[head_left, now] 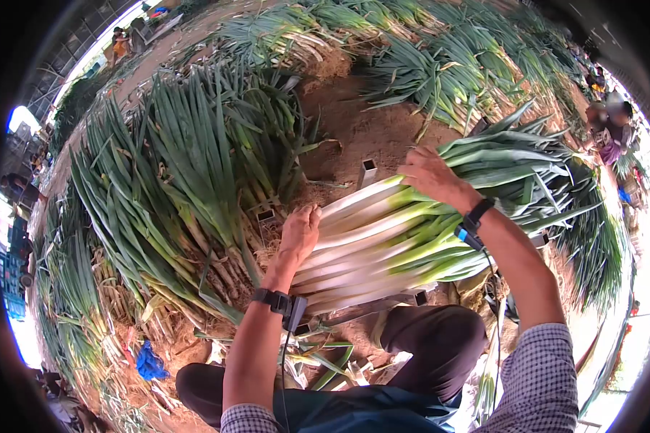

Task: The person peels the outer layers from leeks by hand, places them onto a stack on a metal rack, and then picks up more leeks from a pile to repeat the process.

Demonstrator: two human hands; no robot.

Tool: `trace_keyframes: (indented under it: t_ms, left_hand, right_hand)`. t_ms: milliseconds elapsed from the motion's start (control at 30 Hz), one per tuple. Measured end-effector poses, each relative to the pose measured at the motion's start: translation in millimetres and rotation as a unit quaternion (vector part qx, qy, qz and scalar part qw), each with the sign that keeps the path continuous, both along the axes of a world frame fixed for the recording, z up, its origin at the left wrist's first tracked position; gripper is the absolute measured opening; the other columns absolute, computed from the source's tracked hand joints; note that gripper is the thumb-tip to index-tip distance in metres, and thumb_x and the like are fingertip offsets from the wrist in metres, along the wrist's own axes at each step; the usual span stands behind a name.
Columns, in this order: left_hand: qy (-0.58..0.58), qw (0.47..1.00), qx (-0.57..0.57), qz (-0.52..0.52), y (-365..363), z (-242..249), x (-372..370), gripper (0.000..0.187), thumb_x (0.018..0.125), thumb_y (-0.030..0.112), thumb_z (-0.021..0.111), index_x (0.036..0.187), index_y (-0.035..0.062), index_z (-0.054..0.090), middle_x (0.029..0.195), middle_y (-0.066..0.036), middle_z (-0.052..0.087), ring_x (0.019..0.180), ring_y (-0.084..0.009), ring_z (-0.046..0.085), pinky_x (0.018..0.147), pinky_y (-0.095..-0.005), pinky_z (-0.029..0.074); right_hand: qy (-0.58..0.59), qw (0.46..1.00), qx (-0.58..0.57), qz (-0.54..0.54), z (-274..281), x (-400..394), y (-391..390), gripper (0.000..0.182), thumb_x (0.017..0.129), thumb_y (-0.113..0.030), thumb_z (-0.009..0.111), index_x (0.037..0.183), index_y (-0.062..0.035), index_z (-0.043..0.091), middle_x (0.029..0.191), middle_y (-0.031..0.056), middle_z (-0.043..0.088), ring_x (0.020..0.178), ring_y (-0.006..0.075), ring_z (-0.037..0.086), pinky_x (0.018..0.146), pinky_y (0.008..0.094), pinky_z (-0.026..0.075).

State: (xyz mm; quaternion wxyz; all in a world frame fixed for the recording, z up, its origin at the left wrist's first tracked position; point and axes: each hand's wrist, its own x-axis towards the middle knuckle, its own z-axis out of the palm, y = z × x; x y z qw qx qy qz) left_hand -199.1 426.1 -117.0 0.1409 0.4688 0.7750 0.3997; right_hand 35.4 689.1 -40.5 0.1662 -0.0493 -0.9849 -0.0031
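Note:
A row of cleaned leeks [361, 249] lies side by side in front of me, white shanks to the left and green leaves fanning right. My left hand [300, 234] is closed at the white root end of the farthest leek [365, 196]. Farther along that leek, where white turns to green, my right hand [435, 175] grips it with bent fingers. The root tip is hidden behind my left hand. Square metal posts [368, 172] stick up around the row, one of them just beyond it between my hands.
Uncleaned leeks [188, 180] with dry roots are heaped on my left. More leek piles [440, 72] lie across the earthen floor [368, 126]. A blue plastic scrap [150, 362] lies at lower left. Other people [614, 126] are in the background. My knee [440, 339] is close below the row.

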Motion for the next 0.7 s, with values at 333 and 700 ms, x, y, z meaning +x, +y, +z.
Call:
trace_keyframes:
  t_ms: [333, 700]
  left_hand:
    - [0.154, 0.983, 0.067, 0.071, -19, -19, 51, 0.017, 0.093, 0.015, 0.064, 0.106, 0.0074, 0.070, 0.101, -0.015, 0.062, 0.098, -0.0355, 0.055, 0.090, -0.0485, 0.042]
    - [0.182, 0.979, 0.019, 0.086, -19, -34, 39, 0.043, 0.094, 0.026, 0.066, 0.127, 0.0020, 0.056, 0.125, -0.021, 0.056, 0.119, -0.0415, 0.049, 0.103, -0.0530, 0.038]
  right_hand:
    - [-0.023, 0.997, -0.074, 0.024, 0, 18, -21, 0.014, 0.085, -0.018, 0.070, 0.096, -0.0095, 0.071, 0.091, 0.0057, 0.061, 0.098, 0.0266, 0.054, 0.096, 0.0417, 0.039]
    - [-0.024, 0.994, 0.103, 0.037, 30, 16, -49, 0.046, 0.075, -0.031, 0.079, 0.110, -0.0042, 0.065, 0.109, 0.0127, 0.057, 0.111, 0.0298, 0.050, 0.103, 0.0424, 0.040]
